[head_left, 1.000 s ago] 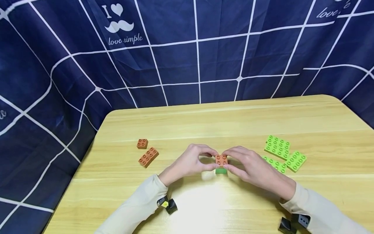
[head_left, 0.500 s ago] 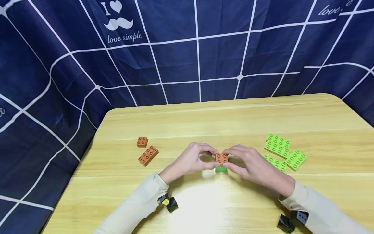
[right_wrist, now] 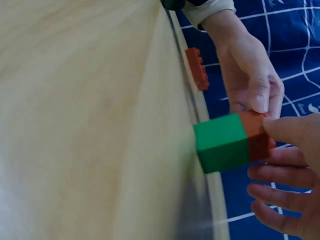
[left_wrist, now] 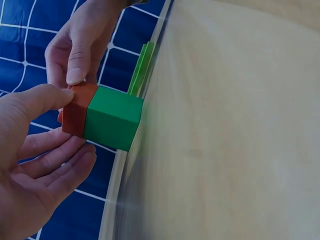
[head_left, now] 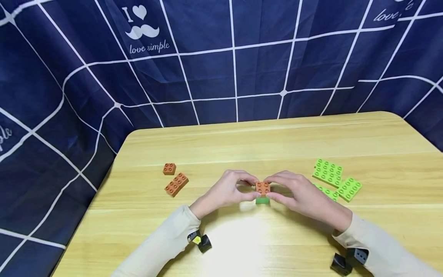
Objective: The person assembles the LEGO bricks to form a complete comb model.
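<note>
An orange-brown toy building brick (head_left: 262,188) with studs on top sits on a taller green block (head_left: 262,201) on the table. My left hand (head_left: 230,188) pinches the brick from the left between thumb and fingers. From the other side my right hand (head_left: 294,192) pinches the same brick. In the left wrist view the green block (left_wrist: 112,117) stands directly against the underside of the orange brick (left_wrist: 77,111), with no gap visible. The right wrist view has both thumbs at the edge of the orange brick (right_wrist: 255,132), above the green block (right_wrist: 222,142).
To the left lie a small orange brick (head_left: 169,169) and a longer orange brick (head_left: 177,184). At the right are several light green studded plates (head_left: 327,172), one partly hidden behind my right hand. A dark blue curtain (head_left: 259,69) hangs behind the wooden table (head_left: 242,146).
Both hands stay on the orange brick over the green block. Only a slight shift of the whole head view shows; nothing else has visibly moved.
</note>
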Available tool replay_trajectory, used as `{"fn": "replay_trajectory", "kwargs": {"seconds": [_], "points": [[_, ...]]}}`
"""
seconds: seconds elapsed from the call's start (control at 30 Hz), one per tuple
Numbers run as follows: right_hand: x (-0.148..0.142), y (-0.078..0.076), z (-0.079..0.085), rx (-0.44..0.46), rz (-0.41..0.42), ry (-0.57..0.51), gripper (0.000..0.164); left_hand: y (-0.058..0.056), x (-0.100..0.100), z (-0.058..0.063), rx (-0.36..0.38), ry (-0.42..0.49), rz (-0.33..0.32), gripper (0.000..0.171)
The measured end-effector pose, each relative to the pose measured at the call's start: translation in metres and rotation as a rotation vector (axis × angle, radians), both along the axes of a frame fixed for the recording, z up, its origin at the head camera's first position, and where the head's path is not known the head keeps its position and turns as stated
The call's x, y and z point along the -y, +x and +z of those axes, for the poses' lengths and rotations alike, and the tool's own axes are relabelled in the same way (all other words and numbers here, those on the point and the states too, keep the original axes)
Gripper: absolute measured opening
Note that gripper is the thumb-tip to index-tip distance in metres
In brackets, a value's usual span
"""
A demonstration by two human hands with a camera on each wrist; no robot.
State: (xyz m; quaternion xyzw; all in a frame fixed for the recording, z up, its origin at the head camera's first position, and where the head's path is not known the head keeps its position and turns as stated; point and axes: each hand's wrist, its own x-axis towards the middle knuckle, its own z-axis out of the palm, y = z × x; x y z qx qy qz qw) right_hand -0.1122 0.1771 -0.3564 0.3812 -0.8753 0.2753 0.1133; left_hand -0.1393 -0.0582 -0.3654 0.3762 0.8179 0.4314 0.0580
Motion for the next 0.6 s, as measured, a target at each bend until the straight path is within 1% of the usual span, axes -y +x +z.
{"fn": "replay_trajectory", "kwargs": {"seconds": [0.13, 0.23, 0.43, 0.53, 0.6], "points": [[-0.015, 0.000, 0.007, 0.022, -0.068, 0.020, 0.028, 0.001, -0.001, 0.001, -0.009, -0.021, 0.006, 0.031], [-0.031, 0.001, 0.010, 0.003, -0.136, 0.030, 0.029, 0.002, -0.002, 0.001, 0.005, -0.026, 0.019, 0.031], [-0.061, 0.002, 0.002, -0.081, -0.257, 0.079, 0.029, 0.003, -0.002, 0.000, 0.049, -0.011, 0.046, 0.032], [-0.073, 0.004, -0.002, -0.073, -0.321, 0.137, 0.029, 0.005, -0.002, 0.000, 0.034, -0.019, 0.050, 0.034], [-0.078, 0.005, -0.004, -0.057, -0.351, 0.178, 0.031, 0.005, -0.002, 0.000, 0.011, -0.038, 0.052, 0.036]]}}
